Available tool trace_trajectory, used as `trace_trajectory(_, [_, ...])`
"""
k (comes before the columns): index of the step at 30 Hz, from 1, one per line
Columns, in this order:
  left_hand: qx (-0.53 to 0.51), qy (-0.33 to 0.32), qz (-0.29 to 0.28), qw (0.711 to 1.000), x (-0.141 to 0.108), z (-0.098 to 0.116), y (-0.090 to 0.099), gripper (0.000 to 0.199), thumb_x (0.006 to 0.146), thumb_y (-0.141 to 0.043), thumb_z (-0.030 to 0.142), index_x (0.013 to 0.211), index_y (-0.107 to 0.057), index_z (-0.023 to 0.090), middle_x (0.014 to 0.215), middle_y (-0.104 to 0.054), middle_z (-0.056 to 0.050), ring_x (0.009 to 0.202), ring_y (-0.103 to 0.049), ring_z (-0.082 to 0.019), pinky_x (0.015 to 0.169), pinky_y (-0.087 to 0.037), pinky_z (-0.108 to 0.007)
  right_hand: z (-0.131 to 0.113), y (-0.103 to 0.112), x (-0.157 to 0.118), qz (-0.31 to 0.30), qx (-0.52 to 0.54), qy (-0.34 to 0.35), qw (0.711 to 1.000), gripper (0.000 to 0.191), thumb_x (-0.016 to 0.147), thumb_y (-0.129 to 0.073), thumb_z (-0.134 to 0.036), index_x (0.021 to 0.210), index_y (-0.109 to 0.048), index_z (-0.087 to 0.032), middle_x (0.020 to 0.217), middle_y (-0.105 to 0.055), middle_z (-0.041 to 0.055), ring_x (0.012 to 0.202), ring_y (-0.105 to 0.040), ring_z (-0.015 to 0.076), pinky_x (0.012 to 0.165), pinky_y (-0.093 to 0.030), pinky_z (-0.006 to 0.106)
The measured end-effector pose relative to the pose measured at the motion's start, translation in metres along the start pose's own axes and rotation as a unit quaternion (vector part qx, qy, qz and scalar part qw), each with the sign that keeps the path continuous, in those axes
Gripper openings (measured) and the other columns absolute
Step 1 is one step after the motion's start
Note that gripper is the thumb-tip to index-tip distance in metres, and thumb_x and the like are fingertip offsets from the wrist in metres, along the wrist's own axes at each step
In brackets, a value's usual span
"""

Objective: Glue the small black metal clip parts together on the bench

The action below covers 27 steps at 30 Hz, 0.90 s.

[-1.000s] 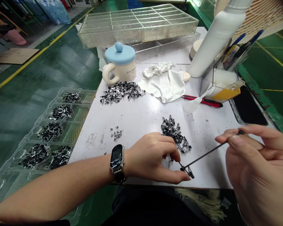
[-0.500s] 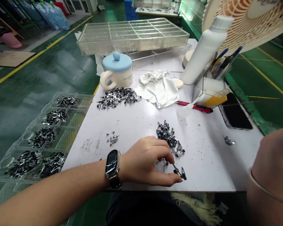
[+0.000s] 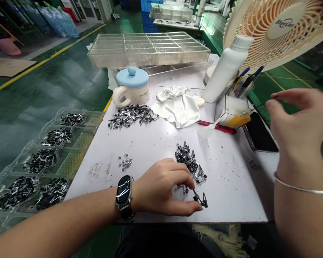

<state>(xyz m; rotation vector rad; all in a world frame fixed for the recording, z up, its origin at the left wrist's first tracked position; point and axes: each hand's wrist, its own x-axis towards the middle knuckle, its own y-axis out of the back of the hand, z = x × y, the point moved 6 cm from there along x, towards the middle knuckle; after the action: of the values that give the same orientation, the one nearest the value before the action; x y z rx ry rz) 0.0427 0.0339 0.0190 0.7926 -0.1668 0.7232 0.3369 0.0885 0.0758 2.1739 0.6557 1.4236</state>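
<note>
My left hand [image 3: 168, 188], wearing a black-faced watch [image 3: 123, 190], rests low on the white table. Its thumb and index finger pinch a small black-and-silver metal clip [image 3: 201, 199] near the front edge. Just beyond those fingers lies a pile of similar black-and-silver pieces [image 3: 190, 161], and a few more show under the palm. My right hand [image 3: 298, 122], a silver bangle on its wrist, is raised at the right, above the phone side of the table. Its thumb and index finger come together, blurred; a tiny dark spot shows at the tips, too small to name.
A larger pile of pieces [image 3: 133, 115] lies before a lidded mug [image 3: 133, 87]. Clear trays of pieces [image 3: 82, 141] stand at left. A white cloth [image 3: 176, 109], red cutter [image 3: 226, 129], white bottle [image 3: 227, 70], pen holder [image 3: 233, 111], phone [image 3: 261, 134] and fan [image 3: 282, 28] occupy the right.
My right hand has risen from the lower right edge into fuller view. My left hand keeps its pinch on the clip. The whole view has shifted slightly.
</note>
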Motion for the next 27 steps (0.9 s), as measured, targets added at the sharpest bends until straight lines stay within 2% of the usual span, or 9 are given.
trace_trajectory(3, [0.000,-0.008,0.006,1.000,0.001,0.001,0.002,0.026,0.072,-0.072,0.038,0.078,-0.064,0.014,0.077,-0.067,-0.002,0.069,-0.061,-0.010,0.065,-0.047,-0.024,-0.019,0.015,-0.027,-0.074,-0.069,-0.038,0.994,0.047,0.067,-0.075,-0.037,0.111,-0.064,-0.023,0.111,-0.063,0.0099,0.103,-0.058,0.0340,0.093,-0.031,0.059])
trace_trajectory(5, [-0.001,-0.006,0.008,1.000,0.002,0.001,0.003,0.027,0.072,-0.072,0.038,0.077,-0.064,0.013,0.076,-0.067,-0.002,0.069,-0.061,-0.010,0.065,-0.047,-0.024,-0.042,0.026,-0.056,-0.121,0.036,0.002,0.992,0.040,0.073,-0.071,-0.037,0.110,-0.064,-0.023,0.112,-0.062,0.0081,0.103,-0.058,0.0261,0.090,-0.040,0.045])
trace_trajectory(6, [0.000,-0.003,0.007,1.000,0.003,0.000,0.003,0.026,0.072,-0.072,0.038,0.077,-0.065,0.013,0.076,-0.067,-0.002,0.069,-0.062,-0.010,0.065,-0.047,-0.024,-0.055,0.026,-0.074,-0.187,0.109,0.027,0.976,0.029,0.079,-0.066,-0.037,0.105,-0.065,-0.026,0.107,-0.064,0.0045,0.102,-0.058,0.0217,0.089,-0.042,0.038])
trace_trajectory(7, [0.001,-0.002,0.006,1.000,0.003,0.000,0.002,0.027,0.072,-0.073,0.038,0.077,-0.065,0.013,0.076,-0.067,-0.001,0.069,-0.062,-0.010,0.066,-0.047,-0.024,-0.066,0.022,-0.094,-0.284,0.189,0.029,0.940,0.019,0.082,-0.063,-0.036,0.099,-0.065,-0.027,0.107,-0.063,0.0017,0.103,-0.057,0.0181,0.090,-0.043,0.033])
trace_trajectory(9, [0.004,-0.006,0.007,1.000,0.003,0.000,0.001,0.027,0.071,-0.073,0.039,0.078,-0.065,0.014,0.077,-0.067,-0.001,0.069,-0.062,-0.009,0.066,-0.047,-0.024,-0.084,0.015,-0.137,-0.471,0.307,-0.007,0.827,0.012,0.086,-0.058,-0.033,0.096,-0.063,-0.030,0.111,-0.060,-0.0014,0.106,-0.056,0.0132,0.090,-0.044,0.026])
trace_trajectory(11, [0.009,-0.017,0.009,1.000,0.002,0.001,0.000,0.028,0.071,-0.073,0.039,0.079,-0.064,0.014,0.078,-0.067,-0.001,0.069,-0.062,-0.009,0.066,-0.047,-0.024,-0.093,0.011,-0.165,-0.575,0.362,-0.069,0.731,0.011,0.089,-0.056,-0.032,0.098,-0.061,-0.031,0.113,-0.056,-0.0021,0.108,-0.054,0.0112,0.093,-0.043,0.023])
trace_trajectory(13, [0.019,-0.039,0.015,0.999,0.001,0.004,-0.001,0.028,0.071,-0.073,0.039,0.080,-0.064,0.014,0.078,-0.068,-0.002,0.069,-0.062,-0.010,0.065,-0.047,-0.024,-0.095,0.010,-0.177,-0.609,0.379,-0.113,0.687,0.012,0.089,-0.055,-0.035,0.099,-0.061,-0.032,0.113,-0.054,-0.0014,0.111,-0.052,0.0116,0.097,-0.040,0.024])
trace_trajectory(18, [0.074,-0.152,0.051,0.984,-0.004,0.020,0.001,0.028,0.074,-0.071,0.038,0.083,-0.062,0.012,0.082,-0.071,-0.003,0.069,-0.065,-0.011,0.061,-0.047,-0.027,-0.099,0.014,-0.183,-0.650,0.385,-0.112,0.646,0.010,0.086,-0.059,-0.038,0.090,-0.062,-0.029,0.117,-0.049,-0.0014,0.114,-0.046,0.0138,0.101,-0.035,0.028])
trace_trajectory(27, [0.140,-0.227,0.070,0.961,-0.004,0.031,0.004,0.028,0.074,-0.070,0.037,0.084,-0.065,0.011,0.079,-0.072,-0.004,0.061,-0.062,-0.011,0.055,-0.045,-0.027,-0.105,0.014,-0.186,-0.645,0.401,-0.156,0.631,0.004,0.082,-0.063,-0.030,0.082,-0.064,-0.026,0.109,-0.048,0.0001,0.106,-0.048,0.0146,0.100,-0.035,0.030])
